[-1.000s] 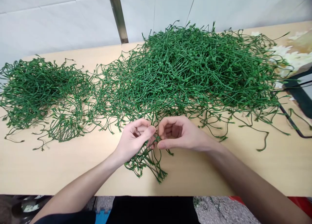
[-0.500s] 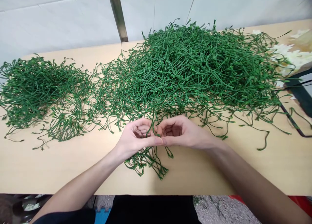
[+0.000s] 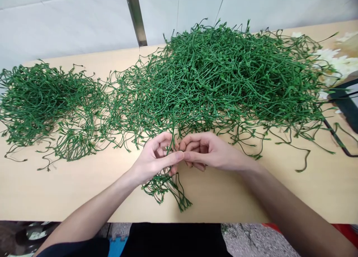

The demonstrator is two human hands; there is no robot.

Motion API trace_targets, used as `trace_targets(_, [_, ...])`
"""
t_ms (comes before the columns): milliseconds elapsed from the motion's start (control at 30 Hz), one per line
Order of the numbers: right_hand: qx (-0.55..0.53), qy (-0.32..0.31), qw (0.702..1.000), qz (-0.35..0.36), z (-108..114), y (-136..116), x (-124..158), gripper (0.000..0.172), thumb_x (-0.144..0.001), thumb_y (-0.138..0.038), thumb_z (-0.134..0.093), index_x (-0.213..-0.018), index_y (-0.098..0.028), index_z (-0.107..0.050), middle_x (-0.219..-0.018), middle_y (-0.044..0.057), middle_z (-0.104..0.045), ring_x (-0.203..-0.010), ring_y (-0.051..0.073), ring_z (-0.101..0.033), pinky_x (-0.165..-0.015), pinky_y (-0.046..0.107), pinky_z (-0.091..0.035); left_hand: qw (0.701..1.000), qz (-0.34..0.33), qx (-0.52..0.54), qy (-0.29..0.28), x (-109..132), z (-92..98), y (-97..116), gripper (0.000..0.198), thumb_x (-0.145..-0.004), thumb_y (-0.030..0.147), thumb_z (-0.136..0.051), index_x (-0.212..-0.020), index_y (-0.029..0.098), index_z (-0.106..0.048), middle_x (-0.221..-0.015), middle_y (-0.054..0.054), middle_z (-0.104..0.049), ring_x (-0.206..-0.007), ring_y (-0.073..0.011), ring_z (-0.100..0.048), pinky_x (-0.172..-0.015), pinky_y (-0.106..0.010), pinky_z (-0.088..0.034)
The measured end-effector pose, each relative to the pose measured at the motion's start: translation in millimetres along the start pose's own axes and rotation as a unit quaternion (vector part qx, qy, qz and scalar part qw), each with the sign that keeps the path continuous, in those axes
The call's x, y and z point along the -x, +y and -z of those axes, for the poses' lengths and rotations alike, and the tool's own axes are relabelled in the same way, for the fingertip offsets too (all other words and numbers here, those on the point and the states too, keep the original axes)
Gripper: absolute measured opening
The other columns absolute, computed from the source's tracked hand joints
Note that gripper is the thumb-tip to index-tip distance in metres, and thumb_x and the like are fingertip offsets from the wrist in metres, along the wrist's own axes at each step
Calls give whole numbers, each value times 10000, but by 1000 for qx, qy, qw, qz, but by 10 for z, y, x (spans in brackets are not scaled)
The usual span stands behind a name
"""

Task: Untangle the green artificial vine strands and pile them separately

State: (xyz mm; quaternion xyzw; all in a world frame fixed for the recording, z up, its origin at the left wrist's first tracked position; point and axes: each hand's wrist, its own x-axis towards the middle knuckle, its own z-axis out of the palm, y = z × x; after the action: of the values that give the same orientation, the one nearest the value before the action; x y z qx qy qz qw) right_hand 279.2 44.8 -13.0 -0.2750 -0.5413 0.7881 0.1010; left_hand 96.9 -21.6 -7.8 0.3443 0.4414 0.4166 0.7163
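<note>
My left hand (image 3: 155,158) is closed in a pinch on a thin green artificial stem (image 3: 173,119), whose upper part rises above the fingers toward the pile. Thumb tip to thumb tip with it, my right hand (image 3: 214,151) is also pinched; whatever lies between its fingertips is hidden. Under my left hand a small bunch of green stems (image 3: 166,188) rests on the table, partly covered by the fingers. Behind both hands spreads a large tangled heap of the same stems (image 3: 220,74), with small budlike tips.
A smaller heap of green stems (image 3: 36,100) lies at the left of the wooden table (image 3: 84,193). White artificial flowers (image 3: 332,61) and a dark-framed object (image 3: 345,104) sit at the right edge. A tiled wall (image 3: 84,22) with a metal strip (image 3: 135,16) stands behind.
The fingertips have shifted slightly, and more of my right hand's lower fingers shows beneath the thumb. A stem end that hung below my right thumb is no longer visible there.
</note>
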Motion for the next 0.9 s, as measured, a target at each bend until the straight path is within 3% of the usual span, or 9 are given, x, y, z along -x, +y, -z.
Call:
trace_targets(167, [40, -14, 999, 14, 0, -18, 11, 324, -765, -432, -762, -759, -134, -635, -598, -14, -606, -494, 66, -526, -454, 181, -399, 999, 7, -39, -14, 12, 3, 4, 441, -709, 423, -797, -836, 185, -449, -626, 88, -491, -410, -14, -428, -381, -139, -300])
trace_targets(300, [80, -4, 995, 60, -3, -16, 20, 276, -773, -393, -759, -775, -128, -683, -633, 0, -624, -538, 71, -508, -480, 188, -380, 995, 57, -80, -37, 38, -2, 2, 466, -704, 448, -796, -858, 185, -444, -531, 113, -423, -430, -20, -328, -403, -147, -214])
trace_targets(433, [103, -21, 992, 73, -6, -4, 22, 257, -814, -378, -706, -786, -123, -686, -722, 25, -645, -607, 86, -516, -539, 205, -397, 986, 101, -125, -54, 54, -9, 16, 477, -672, 509, -800, -795, 176, -480, -502, 89, -456, -432, -39, -347, -402, -168, -223])
trace_targets(567, [125, -39, 990, 53, -35, 13, 28, 299, -801, -425, -704, -777, -130, -664, -651, 5, -597, -555, 79, -450, -492, 206, -336, 964, 112, -205, -126, 69, 27, 25, 510, -787, 618, -638, -622, 142, -561, -479, 1, -530, -408, -62, -393, -380, -202, -240])
trace_targets(667, [173, -29, 983, 51, -74, 32, 26, 324, -818, -446, -682, -749, -130, -663, -583, -19, -540, -504, 68, -388, -448, 202, -279, 953, 120, -228, -157, 83, 72, 33, 559, -797, 648, -605, -586, 131, -611, -477, -22, -549, -391, -71, -413, -368, -209, -266])
trace_targets(800, [279, -18, 952, 125, -103, 42, 21, 437, -923, -445, -558, -620, -139, -630, -495, -48, -404, -463, 56, -307, -455, 223, -224, 953, 114, -217, -178, 98, 93, 63, 554, -799, 658, -594, -598, 143, -618, -413, 6, -489, -351, -70, -375, -351, -213, -252])
trace_targets(900, [272, -46, 945, 177, -97, 47, 29, 570, -996, -484, -414, -564, -145, -566, -504, -41, -381, -477, 57, -326, -495, 234, -244, 954, 102, -201, -200, 99, 67, 98, 541, -806, 660, -581, -604, 158, -598, -397, 39, -404, -354, -69, -327, -355, -226, -214])
